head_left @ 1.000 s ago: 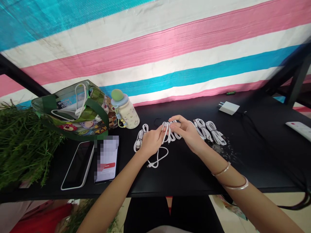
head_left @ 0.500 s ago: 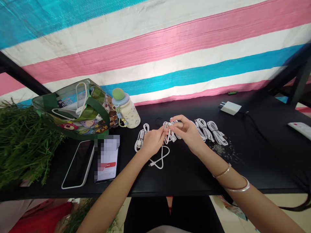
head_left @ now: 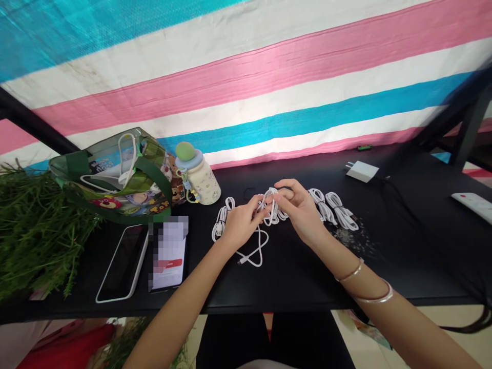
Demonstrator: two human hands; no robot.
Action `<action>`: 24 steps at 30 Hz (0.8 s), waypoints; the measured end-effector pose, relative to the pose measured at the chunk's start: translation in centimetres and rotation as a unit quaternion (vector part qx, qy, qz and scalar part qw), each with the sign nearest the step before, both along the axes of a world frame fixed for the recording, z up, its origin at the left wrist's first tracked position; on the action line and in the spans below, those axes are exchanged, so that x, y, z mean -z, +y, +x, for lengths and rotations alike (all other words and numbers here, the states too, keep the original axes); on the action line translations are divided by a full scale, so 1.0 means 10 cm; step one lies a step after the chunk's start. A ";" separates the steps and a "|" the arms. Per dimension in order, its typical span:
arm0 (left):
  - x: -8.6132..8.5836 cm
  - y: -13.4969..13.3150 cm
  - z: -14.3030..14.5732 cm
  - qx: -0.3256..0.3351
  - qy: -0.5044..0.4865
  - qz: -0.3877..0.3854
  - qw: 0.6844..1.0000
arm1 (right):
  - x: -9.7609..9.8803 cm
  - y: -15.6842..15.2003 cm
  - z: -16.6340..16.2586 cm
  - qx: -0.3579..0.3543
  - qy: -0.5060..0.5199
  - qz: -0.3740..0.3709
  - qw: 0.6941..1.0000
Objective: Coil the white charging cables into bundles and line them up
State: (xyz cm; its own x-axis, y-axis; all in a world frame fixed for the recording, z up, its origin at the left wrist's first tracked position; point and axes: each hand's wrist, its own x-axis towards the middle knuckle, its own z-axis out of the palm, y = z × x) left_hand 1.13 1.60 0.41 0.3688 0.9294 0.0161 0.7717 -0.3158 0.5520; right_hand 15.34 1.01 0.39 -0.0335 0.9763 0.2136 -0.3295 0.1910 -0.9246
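Left hand (head_left: 242, 223): pinching a looped white USB cable (head_left: 273, 214) between thumb and fingers.
Right hand (head_left: 302, 212): pinching the same loops from 3 o'clock.

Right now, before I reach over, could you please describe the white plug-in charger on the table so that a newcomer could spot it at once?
Find the black table below the pink, white and blue striped cloth. Near its far edge, on the right, sits a white power adapter, beyond the looped white cables. It alone is a squat block with metal prongs, a dark cord trailing from its end.
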 end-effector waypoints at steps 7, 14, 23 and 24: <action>-0.03 0.00 0.01 0.023 -0.017 -0.039 0.999 | -0.02 0.00 0.01 -0.008 -0.004 -0.027 1.000; -0.01 0.00 -0.01 0.032 -0.033 -0.037 0.998 | -0.01 0.00 0.01 -0.017 -0.010 -0.035 0.999; 0.01 0.01 -0.02 0.035 -0.020 -0.031 0.999 | 0.03 0.00 0.01 -0.020 0.019 -0.053 0.998; 0.00 0.00 -0.02 0.034 -0.009 -0.024 0.999 | 0.03 0.00 0.01 -0.019 0.020 -0.058 0.998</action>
